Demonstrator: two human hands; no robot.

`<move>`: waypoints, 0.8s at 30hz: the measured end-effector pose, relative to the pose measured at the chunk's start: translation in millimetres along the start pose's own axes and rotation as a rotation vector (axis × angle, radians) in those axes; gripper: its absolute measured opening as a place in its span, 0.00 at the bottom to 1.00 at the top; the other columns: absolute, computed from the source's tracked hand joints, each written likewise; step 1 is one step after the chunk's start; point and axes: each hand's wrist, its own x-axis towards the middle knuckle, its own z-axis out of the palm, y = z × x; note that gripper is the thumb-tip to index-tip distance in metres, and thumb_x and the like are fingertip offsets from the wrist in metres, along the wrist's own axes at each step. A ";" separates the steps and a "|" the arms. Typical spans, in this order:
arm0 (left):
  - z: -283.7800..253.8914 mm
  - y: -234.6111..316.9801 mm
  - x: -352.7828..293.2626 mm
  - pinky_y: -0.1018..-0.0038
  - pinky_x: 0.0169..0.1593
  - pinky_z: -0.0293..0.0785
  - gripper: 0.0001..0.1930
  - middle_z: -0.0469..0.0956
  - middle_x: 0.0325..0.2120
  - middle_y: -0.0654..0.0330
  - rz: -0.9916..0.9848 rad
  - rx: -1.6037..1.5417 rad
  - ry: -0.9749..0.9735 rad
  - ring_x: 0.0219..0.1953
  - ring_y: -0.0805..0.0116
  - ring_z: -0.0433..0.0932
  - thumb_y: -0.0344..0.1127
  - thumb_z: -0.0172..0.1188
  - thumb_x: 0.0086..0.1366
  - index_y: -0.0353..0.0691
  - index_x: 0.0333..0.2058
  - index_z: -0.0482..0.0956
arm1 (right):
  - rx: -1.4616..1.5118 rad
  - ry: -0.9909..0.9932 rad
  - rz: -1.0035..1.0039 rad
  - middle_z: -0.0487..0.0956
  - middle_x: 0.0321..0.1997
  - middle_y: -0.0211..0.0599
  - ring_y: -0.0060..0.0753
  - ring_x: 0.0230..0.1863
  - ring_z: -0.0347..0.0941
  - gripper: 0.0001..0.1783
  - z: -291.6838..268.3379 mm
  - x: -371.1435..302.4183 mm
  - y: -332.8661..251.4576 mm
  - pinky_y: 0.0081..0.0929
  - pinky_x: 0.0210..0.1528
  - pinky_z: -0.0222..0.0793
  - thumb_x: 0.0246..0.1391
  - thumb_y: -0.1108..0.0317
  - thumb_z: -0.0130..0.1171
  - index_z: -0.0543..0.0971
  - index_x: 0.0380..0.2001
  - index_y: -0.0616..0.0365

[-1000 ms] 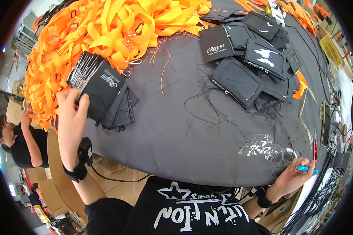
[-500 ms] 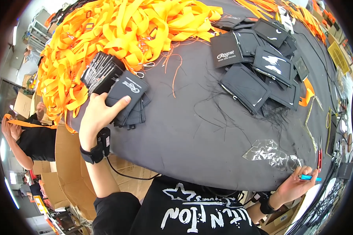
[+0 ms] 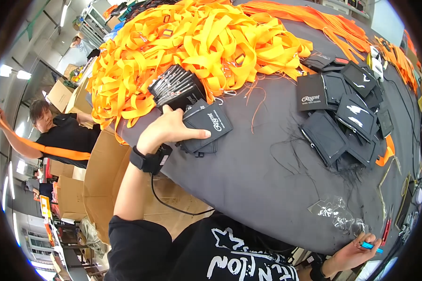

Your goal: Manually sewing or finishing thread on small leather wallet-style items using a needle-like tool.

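Observation:
My left hand (image 3: 166, 129) is on a small pile of black badge holders (image 3: 215, 122), its thumb lying across the top one and its fingers bent over the pile's left edge. Just beyond lies a fanned stack of black badge holders (image 3: 177, 89) with metal zips. At the table's near right edge, my right hand (image 3: 354, 254) is closed around a thin blue pen-like tool (image 3: 371, 247); its exact kind is unclear. A larger heap of black badge holders (image 3: 324, 133) with clear windows and loose dark threads lies on the right.
A big heap of orange lanyards (image 3: 211, 37) with metal clips covers the far left of the dark tabletop (image 3: 248, 173). Crumpled clear plastic (image 3: 335, 211) and a red tool (image 3: 386, 232) lie near my right hand. A cardboard box (image 3: 103, 178) and another person (image 3: 65, 136) holding an orange strap are at left.
My view has swung left, so the table's contents sit further right. Both hands keep their places, the left on the pile and the right around the blue tool. The other person's arm has moved outward.

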 end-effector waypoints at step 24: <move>27.5 8.2 9.4 0.56 0.53 0.60 0.47 0.54 0.51 0.39 0.390 0.193 0.832 0.52 0.40 0.60 0.58 0.64 0.44 0.43 0.58 0.54 | -0.021 -0.096 -0.024 0.63 0.21 0.32 0.17 0.16 0.48 0.12 -13.9 2.8 -1.3 0.14 0.15 0.46 0.60 0.63 0.41 0.64 0.29 0.61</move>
